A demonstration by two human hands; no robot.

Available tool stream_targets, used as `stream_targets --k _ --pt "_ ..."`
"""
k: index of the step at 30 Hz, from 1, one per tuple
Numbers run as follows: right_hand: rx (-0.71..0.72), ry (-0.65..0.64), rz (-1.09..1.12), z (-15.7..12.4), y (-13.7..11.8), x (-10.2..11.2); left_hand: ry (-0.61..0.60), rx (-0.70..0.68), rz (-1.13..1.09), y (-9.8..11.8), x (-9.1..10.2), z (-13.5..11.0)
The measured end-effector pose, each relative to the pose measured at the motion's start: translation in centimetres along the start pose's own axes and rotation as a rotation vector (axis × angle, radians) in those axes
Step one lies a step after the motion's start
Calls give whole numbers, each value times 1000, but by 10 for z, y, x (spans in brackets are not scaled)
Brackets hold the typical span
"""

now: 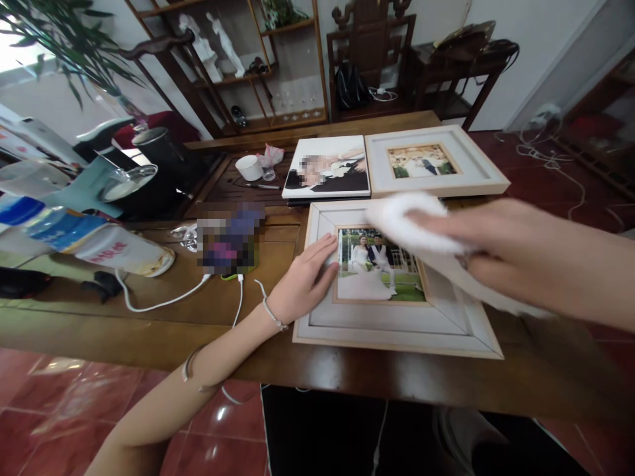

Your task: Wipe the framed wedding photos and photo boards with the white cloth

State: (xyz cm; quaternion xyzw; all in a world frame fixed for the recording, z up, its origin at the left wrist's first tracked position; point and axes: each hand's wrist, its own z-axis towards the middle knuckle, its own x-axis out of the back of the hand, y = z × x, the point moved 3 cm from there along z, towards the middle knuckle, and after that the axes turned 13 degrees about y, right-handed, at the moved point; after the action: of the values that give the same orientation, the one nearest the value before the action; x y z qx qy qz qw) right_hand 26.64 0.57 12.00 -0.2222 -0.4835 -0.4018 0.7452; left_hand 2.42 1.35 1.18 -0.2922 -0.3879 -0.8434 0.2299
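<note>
A white picture frame (397,330) with a light wood edge lies flat on the wooden table, a wedding photo (374,268) at its centre. My left hand (307,277) rests on the frame's left side, fingers stretched out and flat, a bracelet at the wrist. In my right hand (489,241) is a bunched white cloth (411,218), held over the frame's upper right. Hand and cloth are smeared by motion, and they hide that corner. Whether the cloth touches the frame's surface, I cannot tell.
Behind lie a photo panel (327,185) and a second white frame (476,165). To the left are a phone (233,241) on a white cable, a large bottle (119,244), a white cup (249,168) and a dark kettle (153,155). The table's front edge (347,387) runs close to me.
</note>
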Motion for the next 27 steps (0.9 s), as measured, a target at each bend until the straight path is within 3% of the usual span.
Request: stream_targets --k 3,5,8,12,18,24,27 --pt "46 189 15 32 2 -4 3 -6 5 -1 -1 0" --pt "179 213 -6 47 -4 -24 6 -12 6 -1 0 0" --pt "406 49 48 57 -16 -68 14 -8 6 0 1 2" --pt "470 -150 104 57 -21 -105 3 7 -20 3 2 5" --pt "370 -211 41 42 -6 -93 8 0 -2 -3 0 1" --pt "102 -328 -130 17 46 -75 5 0 18 -5 -1 -1" --pt "32 -359 -194 4 60 -70 38 6 16 -4 -1 0"
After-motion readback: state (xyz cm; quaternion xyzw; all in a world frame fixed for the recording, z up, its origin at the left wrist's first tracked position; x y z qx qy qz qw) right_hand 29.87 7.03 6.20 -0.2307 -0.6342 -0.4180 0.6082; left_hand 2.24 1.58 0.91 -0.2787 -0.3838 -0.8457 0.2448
